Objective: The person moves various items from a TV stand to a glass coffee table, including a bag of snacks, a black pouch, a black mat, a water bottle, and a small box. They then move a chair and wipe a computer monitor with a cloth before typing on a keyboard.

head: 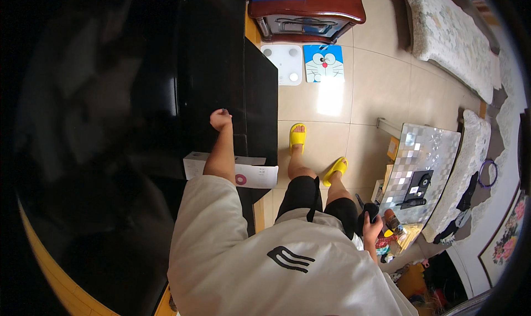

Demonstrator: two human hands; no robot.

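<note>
My left hand (220, 119) is over the glossy black surface of a long cabinet (211, 67), fingers curled. A tiny dark spot shows at its fingertips; whether it holds something is unclear. Under my left forearm lies a long white carton (259, 178) with a pink ring printed on it, at the cabinet's edge. My right hand (372, 228), low at my right side, grips a black rounded object (370, 211) whose kind I cannot make out. Near that hand stands a low table (398, 166) with a mosaic-patterned top.
A white bathroom scale (290, 63) and a blue cartoon-face scale or mat (324, 63) lie on the tiled floor (315, 143) before a red wooden cabinet (307, 9). Bottles (390, 218) stand at the table's near corner. Cloth-covered seats (452, 38) line the right.
</note>
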